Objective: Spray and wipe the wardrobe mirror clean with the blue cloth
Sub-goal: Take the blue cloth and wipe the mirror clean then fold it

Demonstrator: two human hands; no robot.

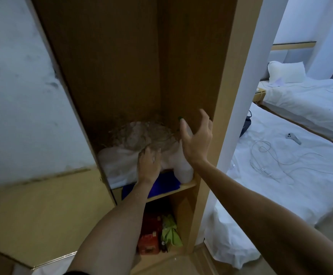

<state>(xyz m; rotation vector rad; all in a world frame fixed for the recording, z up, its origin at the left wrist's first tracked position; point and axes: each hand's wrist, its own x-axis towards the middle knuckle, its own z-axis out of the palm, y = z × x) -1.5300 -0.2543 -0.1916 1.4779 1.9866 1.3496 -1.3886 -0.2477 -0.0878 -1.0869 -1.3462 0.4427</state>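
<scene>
You stood in front of the open wardrobe, and both of your hands were inside it at the shelf [187, 185]. Your right hand [196, 138] was spread, fingers curled and apart, just in front of the white spray bottle [184, 168] that stood at the right end of the shelf; I judged it was about to close on the bottle, but it held nothing at that moment. Your left hand [148, 164] lay with the palm down and the fingers loosely together on the pale bundle [120, 165] of plastic and straw-like material, pressing it or pushing it aside. It was not pinching anything.

The blue cloth [165, 184] lay flat on the shelf under that bundle and beside the bottle, with its front edge hanging a little over the shelf edge. The mirror [22, 96] was on the door at your left and looked smeared and cloudy.

What could have gone wrong from here: the bottle stood near the front edge of the shelf, so a careless reach could have knocked it over or off. The cloth was partly trapped under the bundle; pulling it out quickly could have dragged the bundle forward onto the boxes [148, 235] below. The light was also poor, so a grip on the narrow bottle top could easily have slipped.
</scene>
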